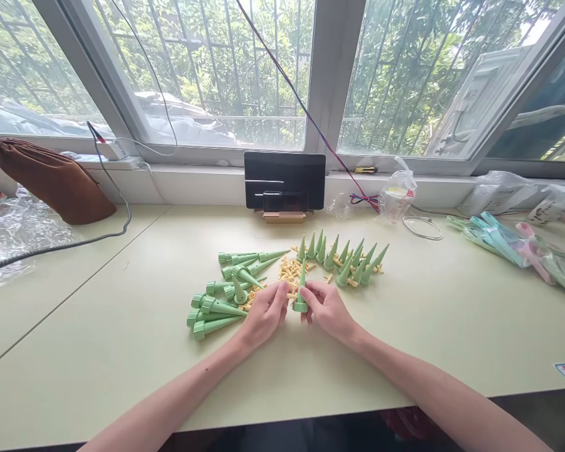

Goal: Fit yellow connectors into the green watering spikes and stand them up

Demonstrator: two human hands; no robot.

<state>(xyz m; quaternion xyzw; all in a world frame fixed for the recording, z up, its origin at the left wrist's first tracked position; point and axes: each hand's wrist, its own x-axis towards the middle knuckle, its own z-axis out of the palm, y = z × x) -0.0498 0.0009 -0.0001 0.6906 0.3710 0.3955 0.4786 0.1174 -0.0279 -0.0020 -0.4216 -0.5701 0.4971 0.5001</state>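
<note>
My right hand [329, 309] grips a green plastic watering spike [301, 297], held upright with its cone tip up. A small yellow valve [292, 295] sits in the pinched fingers of my left hand [264, 314], with its end at the spike's side; whether it is inserted I cannot tell. Behind the hands lies a heap of loose yellow valves [294, 269]. Several green spikes [215, 306] lie on their sides at the left, one among them standing. To the right, several spikes [343, 273] stand point-up, with yellow valves showing at some bases.
A tablet [285, 179] with a phone [285, 201] on a stand is at the back of the table [122, 351]. At left are a brown pouch [51, 179] and a black cable [115, 232]. A bagged cup [397, 194] and coloured plastic clips [499, 238] lie right.
</note>
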